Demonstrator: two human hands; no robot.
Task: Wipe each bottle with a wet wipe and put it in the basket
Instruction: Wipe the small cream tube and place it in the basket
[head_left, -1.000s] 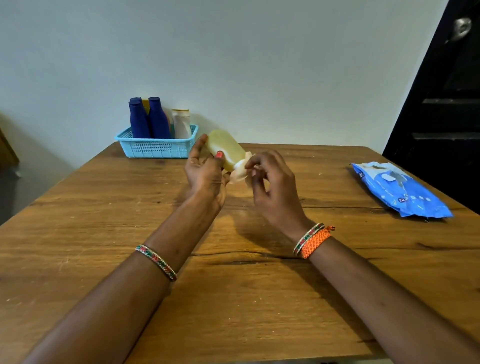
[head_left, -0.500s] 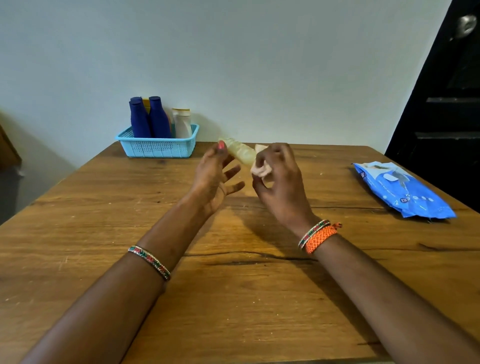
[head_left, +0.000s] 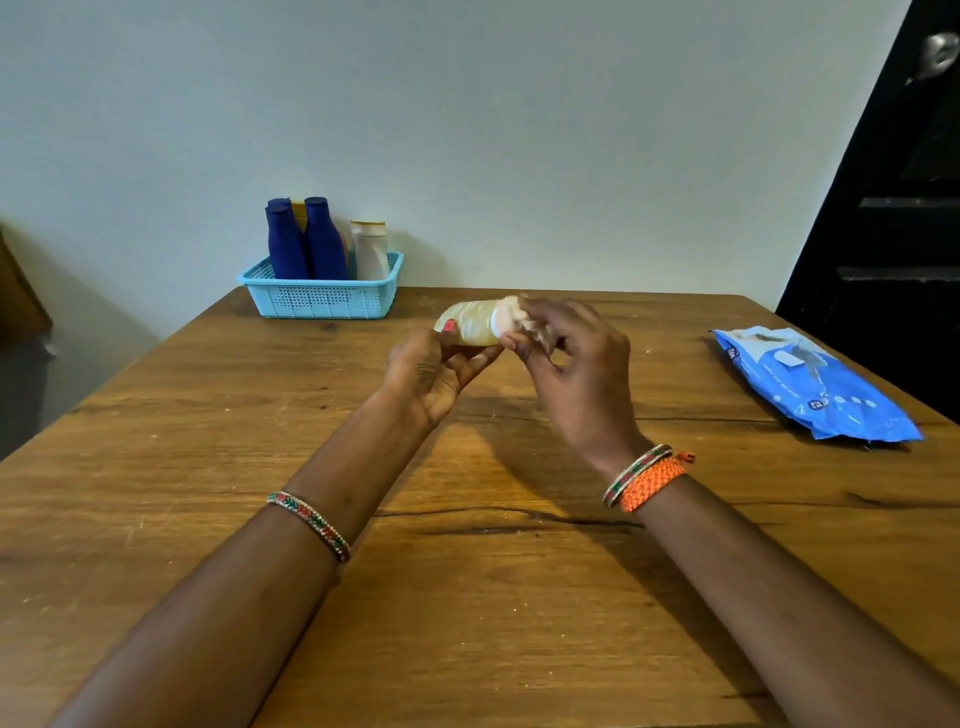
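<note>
The bottle (head_left: 470, 325) lies sideways in the air above the tabletop (head_left: 467, 597). The left hand (head_left: 426, 371) pinches its body; the right hand (head_left: 571, 374) presses a wipe (head_left: 514, 317) to its cap end. It looks light, smooth plastic (probably slippery when damp), best gripped mid-body.

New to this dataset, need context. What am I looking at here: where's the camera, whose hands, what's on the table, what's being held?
No machine here: a person works with bare hands, filmed by one wide-angle camera on their head, looking down. The left hand grips a pale yellow bottle lying sideways in the air. The right hand presses a crumpled wet wipe on its cap end. On the wooden table a light blue basket holds dark blue bottles and a white bottle. A blue wet wipe pack lies at right.
</note>
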